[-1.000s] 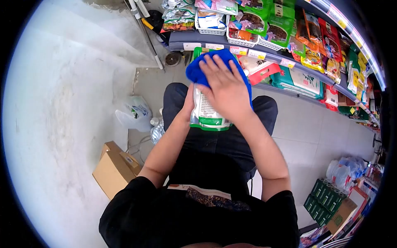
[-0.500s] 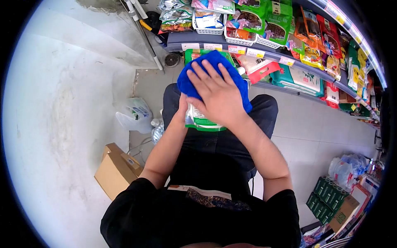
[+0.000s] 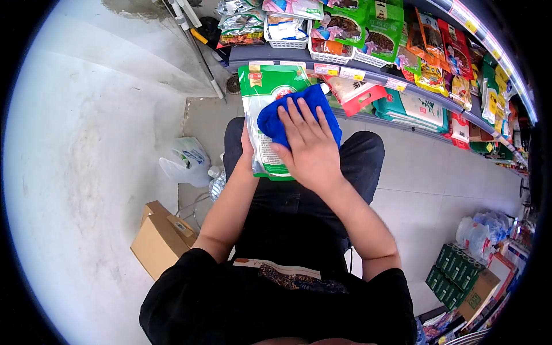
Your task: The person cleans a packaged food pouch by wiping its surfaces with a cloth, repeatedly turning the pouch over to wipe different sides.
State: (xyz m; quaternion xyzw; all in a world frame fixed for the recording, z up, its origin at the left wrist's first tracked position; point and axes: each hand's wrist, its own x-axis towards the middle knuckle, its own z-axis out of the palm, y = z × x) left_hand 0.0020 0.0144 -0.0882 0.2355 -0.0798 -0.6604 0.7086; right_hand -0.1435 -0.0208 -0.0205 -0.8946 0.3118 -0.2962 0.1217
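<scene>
A green and white pouch is held up above my lap, its printed face towards me. My left hand is at the pouch's left edge, with most of its fingers hidden behind it. Spread over a blue cloth, my right hand presses it on the right half of the pouch. The fingers of that hand are apart and lie flat on the cloth. A white cap shows at the pouch's upper right.
A shelf with packaged foods and white baskets runs along the top and right. Cardboard boxes and a plastic bag lie at left. Green cartons stand at lower right. Poles lean at upper left.
The pouch has shifted left and more of its green top shows. My right hand and the blue cloth have moved across it, first to the left and down, then back towards its right side.
</scene>
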